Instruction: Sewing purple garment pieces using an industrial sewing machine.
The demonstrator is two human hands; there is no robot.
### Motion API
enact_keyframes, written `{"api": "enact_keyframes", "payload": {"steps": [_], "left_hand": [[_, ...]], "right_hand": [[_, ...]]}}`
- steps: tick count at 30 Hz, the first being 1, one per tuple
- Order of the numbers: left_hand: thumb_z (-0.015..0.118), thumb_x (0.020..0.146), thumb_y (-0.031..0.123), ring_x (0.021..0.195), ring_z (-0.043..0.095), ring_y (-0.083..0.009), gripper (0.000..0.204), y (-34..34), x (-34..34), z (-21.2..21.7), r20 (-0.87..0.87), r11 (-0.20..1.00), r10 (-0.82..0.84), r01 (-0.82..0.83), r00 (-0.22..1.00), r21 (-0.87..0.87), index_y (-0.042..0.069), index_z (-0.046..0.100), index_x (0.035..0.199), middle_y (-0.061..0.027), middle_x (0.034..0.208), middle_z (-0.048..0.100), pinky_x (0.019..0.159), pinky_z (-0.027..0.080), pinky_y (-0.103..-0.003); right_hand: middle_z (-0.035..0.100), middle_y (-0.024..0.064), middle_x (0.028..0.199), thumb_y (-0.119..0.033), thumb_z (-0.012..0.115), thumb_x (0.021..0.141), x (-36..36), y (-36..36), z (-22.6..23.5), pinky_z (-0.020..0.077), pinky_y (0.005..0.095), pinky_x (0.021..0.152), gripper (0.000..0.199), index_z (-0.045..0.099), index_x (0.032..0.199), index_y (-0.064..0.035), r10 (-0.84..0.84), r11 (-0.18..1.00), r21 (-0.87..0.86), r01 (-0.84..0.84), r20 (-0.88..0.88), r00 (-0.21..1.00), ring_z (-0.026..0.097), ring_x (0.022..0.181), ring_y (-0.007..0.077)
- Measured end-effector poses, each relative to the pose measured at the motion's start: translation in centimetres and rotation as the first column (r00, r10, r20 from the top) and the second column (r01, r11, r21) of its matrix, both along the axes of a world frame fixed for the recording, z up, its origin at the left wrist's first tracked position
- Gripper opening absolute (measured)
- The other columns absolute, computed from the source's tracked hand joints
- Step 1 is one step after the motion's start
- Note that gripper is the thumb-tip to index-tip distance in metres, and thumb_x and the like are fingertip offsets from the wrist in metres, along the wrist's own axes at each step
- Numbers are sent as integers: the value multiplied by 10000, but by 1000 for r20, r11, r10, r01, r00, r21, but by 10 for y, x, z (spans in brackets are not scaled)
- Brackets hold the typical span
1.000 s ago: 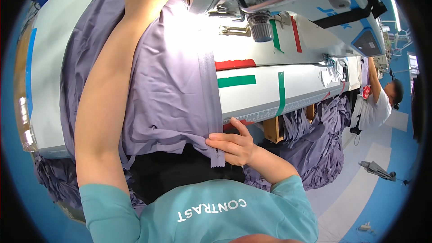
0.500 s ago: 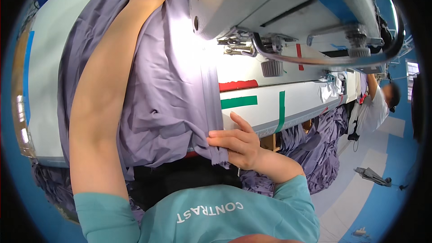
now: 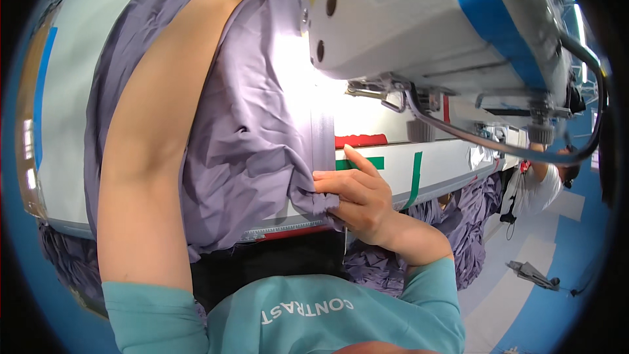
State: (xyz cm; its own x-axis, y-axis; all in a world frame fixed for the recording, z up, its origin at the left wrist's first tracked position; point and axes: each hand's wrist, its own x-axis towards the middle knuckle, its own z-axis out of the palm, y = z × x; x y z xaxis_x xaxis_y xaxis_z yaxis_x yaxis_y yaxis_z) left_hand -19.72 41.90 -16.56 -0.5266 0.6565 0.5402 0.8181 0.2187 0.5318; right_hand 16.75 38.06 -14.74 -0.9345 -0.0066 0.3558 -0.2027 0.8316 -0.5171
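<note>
Bright white light is pouring from beneath the machine (image 3: 406, 33), washing out part of the cloth (image 3: 242, 131) and the surface just beside it; away from that glare, the cloth's folds are carrying soft shadows; a tube (image 3: 580, 39) is glowing at upper right; the table's (image 3: 72, 118) glossy left edge is throwing back white spots; the fisheye lens is curving straight lines toward its rim and leaving black corners; a person (image 3: 537, 187) at far right is looking small and soft.
</note>
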Motion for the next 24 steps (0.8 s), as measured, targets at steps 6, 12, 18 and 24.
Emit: {"api": "enact_keyframes", "payload": {"steps": [6,12,18,24], "left_hand": [[784,697,375,789,640,-318,356,14,-20,-4,9,1000,-11,11,1000,-10,39,677,748,-152,813,649,702,502,-404],[785,688,421,774,649,-326,406,27,-28,1,-5,1000,-14,14,1000,15,33,672,731,-152,790,661,691,506,-416],[767,708,449,977,576,-319,485,34,-48,-18,31,978,-65,70,997,-198,66,606,959,-173,1025,592,836,462,-377],[580,879,457,1442,164,-353,800,-91,84,47,84,795,-301,298,950,-528,17,251,1460,-232,1537,205,1158,173,-430]], "right_hand": [[656,48,1073,-78,640,666,-19,14,8,407,515,1009,84,645,747,-56,18,998,63,-19,13,1000,652,1026,201],[671,60,1025,-111,640,662,-35,31,13,434,484,966,104,663,744,-53,81,991,109,-82,11,997,664,972,216],[697,54,928,-140,637,632,-40,34,11,457,481,955,86,655,671,-66,38,994,109,-33,-45,998,691,899,220],[683,54,1029,-124,651,666,-36,25,7,435,464,976,159,696,816,-93,24,994,107,-19,-37,999,679,972,225]]}}
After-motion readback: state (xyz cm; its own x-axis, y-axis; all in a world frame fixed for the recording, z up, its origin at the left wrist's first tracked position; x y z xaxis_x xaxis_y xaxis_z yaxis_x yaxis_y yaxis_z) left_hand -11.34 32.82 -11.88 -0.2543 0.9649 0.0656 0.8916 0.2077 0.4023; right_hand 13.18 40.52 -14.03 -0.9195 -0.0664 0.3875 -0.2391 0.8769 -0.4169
